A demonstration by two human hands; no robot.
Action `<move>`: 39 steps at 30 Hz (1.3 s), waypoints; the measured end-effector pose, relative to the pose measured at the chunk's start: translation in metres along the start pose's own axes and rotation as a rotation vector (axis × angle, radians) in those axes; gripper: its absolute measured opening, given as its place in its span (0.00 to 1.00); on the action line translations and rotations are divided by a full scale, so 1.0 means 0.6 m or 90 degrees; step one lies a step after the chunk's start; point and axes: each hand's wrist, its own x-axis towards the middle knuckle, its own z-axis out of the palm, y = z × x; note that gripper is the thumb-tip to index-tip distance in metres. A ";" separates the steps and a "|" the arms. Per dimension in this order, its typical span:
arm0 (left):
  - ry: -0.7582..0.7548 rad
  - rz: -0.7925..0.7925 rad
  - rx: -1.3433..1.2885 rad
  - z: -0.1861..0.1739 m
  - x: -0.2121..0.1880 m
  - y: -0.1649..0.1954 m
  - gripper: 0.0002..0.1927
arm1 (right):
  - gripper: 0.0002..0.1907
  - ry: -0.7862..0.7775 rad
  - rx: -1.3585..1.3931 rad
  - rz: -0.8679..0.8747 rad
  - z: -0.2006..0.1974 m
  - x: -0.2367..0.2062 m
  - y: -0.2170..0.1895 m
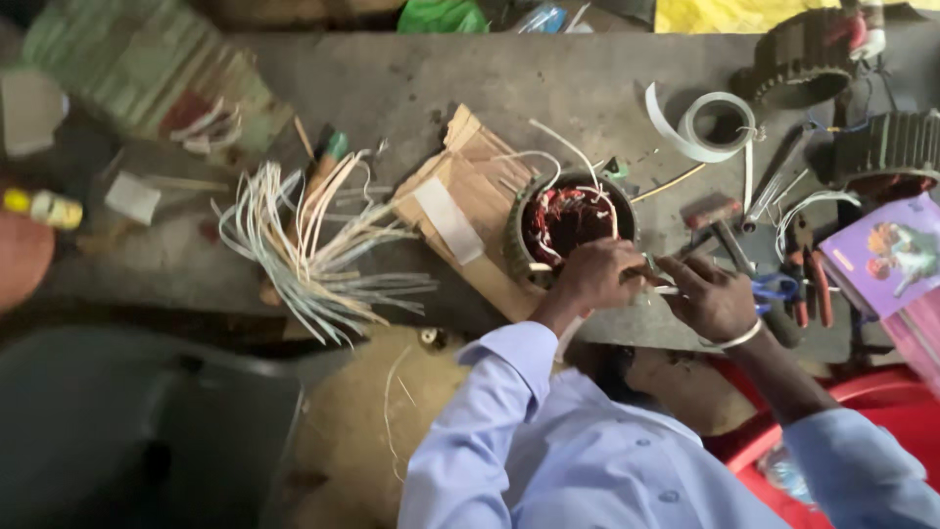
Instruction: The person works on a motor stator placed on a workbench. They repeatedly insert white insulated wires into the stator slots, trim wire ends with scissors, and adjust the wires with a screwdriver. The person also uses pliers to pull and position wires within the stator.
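A worn grey counter [411, 88] is littered with tools and a roll of white tape [720, 125], and near its front edge sits a round motor stator [568, 227] packed with reddish copper windings. The left hand [597, 276] rests curled on the stator's front rim, while just right of the stator the right hand [715, 299] pinches a thin white strip [666, 290]. The stator looks heavy and rigid, best gripped by its ribbed outer ring, since the fine windings and white sleeves inside seem easily damaged.

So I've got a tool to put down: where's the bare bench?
Bare bench lies between the stator and the far edge, left of the tape roll. Crowded: the white strips on the left and the pliers on the right.
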 end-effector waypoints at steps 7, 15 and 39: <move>0.000 -0.079 0.045 0.015 0.002 0.013 0.09 | 0.28 -0.005 -0.032 -0.040 0.013 0.003 0.016; 0.001 -0.102 0.061 0.016 -0.006 0.030 0.08 | 0.12 0.007 0.052 -0.010 0.053 -0.002 0.030; 0.031 -0.152 0.065 0.034 0.003 0.024 0.08 | 0.24 -0.137 0.941 0.500 0.060 -0.077 0.049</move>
